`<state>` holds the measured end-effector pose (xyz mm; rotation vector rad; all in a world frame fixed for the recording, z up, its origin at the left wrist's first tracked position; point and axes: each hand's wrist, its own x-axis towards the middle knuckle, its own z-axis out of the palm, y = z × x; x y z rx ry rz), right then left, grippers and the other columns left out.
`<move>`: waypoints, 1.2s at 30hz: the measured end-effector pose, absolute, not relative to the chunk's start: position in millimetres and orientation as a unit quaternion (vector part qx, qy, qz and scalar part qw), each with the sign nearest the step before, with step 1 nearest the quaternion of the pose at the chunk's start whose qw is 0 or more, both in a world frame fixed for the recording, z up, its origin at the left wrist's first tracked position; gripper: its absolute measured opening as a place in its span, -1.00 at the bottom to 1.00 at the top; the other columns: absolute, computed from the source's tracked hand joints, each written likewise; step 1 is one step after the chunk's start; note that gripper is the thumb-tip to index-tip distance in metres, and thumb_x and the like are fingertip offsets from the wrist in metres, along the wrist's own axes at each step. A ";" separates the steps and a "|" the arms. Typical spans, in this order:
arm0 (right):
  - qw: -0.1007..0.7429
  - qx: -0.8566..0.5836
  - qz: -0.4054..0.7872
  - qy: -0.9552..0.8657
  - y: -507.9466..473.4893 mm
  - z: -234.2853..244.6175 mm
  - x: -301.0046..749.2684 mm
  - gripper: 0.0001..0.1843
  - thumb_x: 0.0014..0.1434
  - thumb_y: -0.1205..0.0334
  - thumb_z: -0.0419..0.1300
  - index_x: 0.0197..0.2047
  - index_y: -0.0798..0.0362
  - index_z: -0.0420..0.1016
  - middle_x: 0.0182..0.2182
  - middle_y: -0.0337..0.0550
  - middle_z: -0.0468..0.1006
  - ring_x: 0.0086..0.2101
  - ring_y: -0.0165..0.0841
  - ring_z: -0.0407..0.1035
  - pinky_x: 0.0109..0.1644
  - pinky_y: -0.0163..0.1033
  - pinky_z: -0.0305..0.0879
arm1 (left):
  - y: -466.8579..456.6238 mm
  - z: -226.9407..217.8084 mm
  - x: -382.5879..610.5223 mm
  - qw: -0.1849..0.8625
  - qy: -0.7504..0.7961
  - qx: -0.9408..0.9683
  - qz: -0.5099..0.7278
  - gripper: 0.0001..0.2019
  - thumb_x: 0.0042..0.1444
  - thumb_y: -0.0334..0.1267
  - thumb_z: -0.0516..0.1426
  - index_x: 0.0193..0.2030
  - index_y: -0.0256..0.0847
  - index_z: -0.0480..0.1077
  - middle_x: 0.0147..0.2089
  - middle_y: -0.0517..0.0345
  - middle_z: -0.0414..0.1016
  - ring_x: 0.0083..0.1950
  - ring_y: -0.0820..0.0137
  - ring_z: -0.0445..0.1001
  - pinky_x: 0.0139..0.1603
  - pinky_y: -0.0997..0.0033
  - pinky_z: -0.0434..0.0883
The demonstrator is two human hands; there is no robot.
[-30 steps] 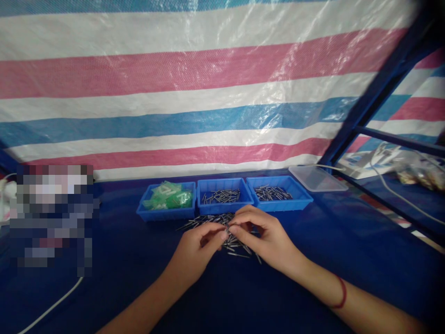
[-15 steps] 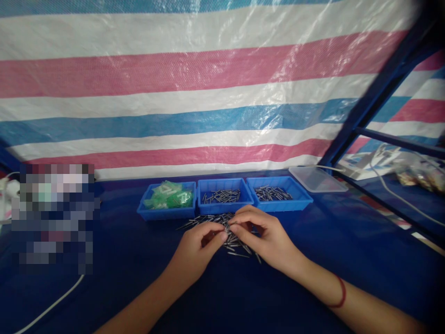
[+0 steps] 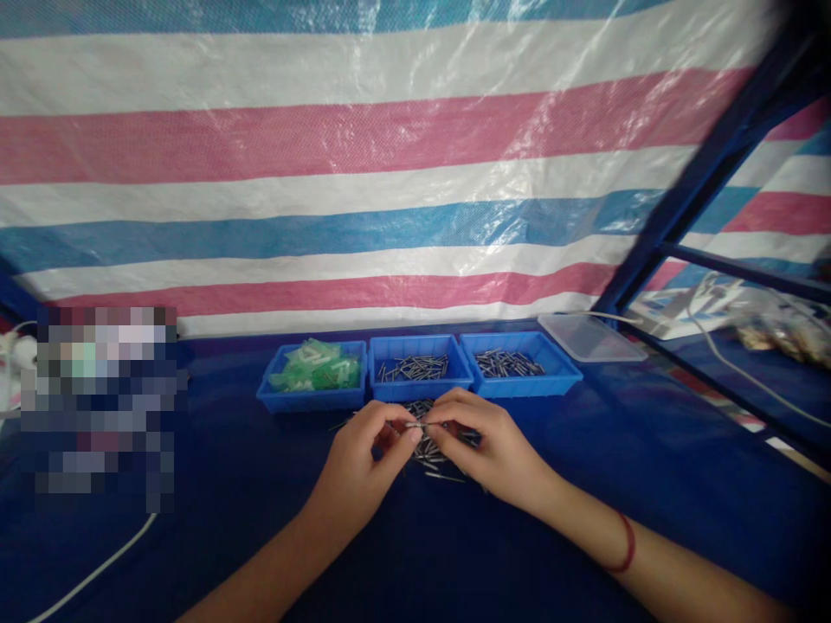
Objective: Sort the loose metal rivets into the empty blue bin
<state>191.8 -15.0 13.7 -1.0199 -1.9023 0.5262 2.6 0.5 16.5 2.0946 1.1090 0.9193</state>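
Observation:
My left hand (image 3: 360, 454) and my right hand (image 3: 490, 441) meet fingertip to fingertip in the middle of the table. Between them they pinch a small, thin metal pin (image 3: 415, 425), mostly covered by the fingers; its exact kind is too small to make out. Below and behind the fingers lies a loose pile of similar slim metal pins (image 3: 429, 459), partly hidden by both hands. Just beyond stand the middle blue bin (image 3: 421, 395) and the right blue bin (image 3: 532, 386), each holding more such metal pins.
A left blue bin (image 3: 312, 401) holds green plastic bags. Behind the right bin lies a clear plastic lid (image 3: 590, 337). A white cable (image 3: 97, 571) crosses the table at left, near a blurred-out area. A striped tarp (image 3: 325, 199) hangs behind, with a blue metal frame (image 3: 681, 190) at right.
Both hands have shifted slightly left, fingertips still together. A bit of the metal pin now shows between them. The view has moved a little.

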 end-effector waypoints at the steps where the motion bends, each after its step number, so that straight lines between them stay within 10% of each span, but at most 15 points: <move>1: 0.443 -0.413 0.196 -0.772 -13.2 15.2 194.8 -0.86 0.21 0.29 0.11 -0.27 0.02 0.51 -0.35 -0.12 0.50 -0.35 -0.36 0.39 -0.29 -0.25 0.34 | 1.3 18.6 0.9 0.276 0.417 0.799 0.334 -0.85 0.18 -0.21 0.09 -0.15 -0.17 0.38 -0.28 0.17 0.47 -0.36 0.44 0.43 -0.29 0.47 0.37; 13: 0.313 -0.661 -0.147 -0.666 23.9 19.3 274.4 -0.76 0.17 0.16 0.09 -0.29 0.10 0.53 -0.38 -0.01 0.53 -0.32 -0.18 0.41 -0.22 -0.12 0.28 | 28.5 29.2 -34.8 0.074 0.504 0.858 0.071 -0.74 0.25 -0.23 -0.04 -0.08 -0.17 0.44 -0.14 0.04 0.48 -0.17 0.21 0.51 -0.16 0.28 0.38; 28: 0.121 -0.579 0.019 -0.806 -6.0 13.4 214.9 -0.61 0.23 -0.04 0.02 -0.15 0.10 0.45 -0.38 -0.06 0.54 -0.38 -0.23 0.45 -0.38 -0.22 0.18 | 25.8 15.5 -21.7 0.070 0.499 0.863 0.031 -0.76 0.29 -0.28 -0.06 -0.06 -0.26 0.38 -0.12 -0.02 0.43 -0.14 0.22 0.48 -0.11 0.26 0.39; 36: 0.148 -0.571 0.073 -0.804 -2.2 4.5 211.2 -0.65 0.20 -0.04 0.07 -0.13 0.07 0.39 -0.39 -0.14 0.53 -0.42 -0.29 0.42 -0.41 -0.27 0.11 | 20.9 5.0 -12.4 0.094 0.457 0.880 0.085 -0.78 0.30 -0.29 -0.06 -0.05 -0.21 0.36 -0.15 0.05 0.42 -0.13 0.26 0.46 -0.09 0.29 0.37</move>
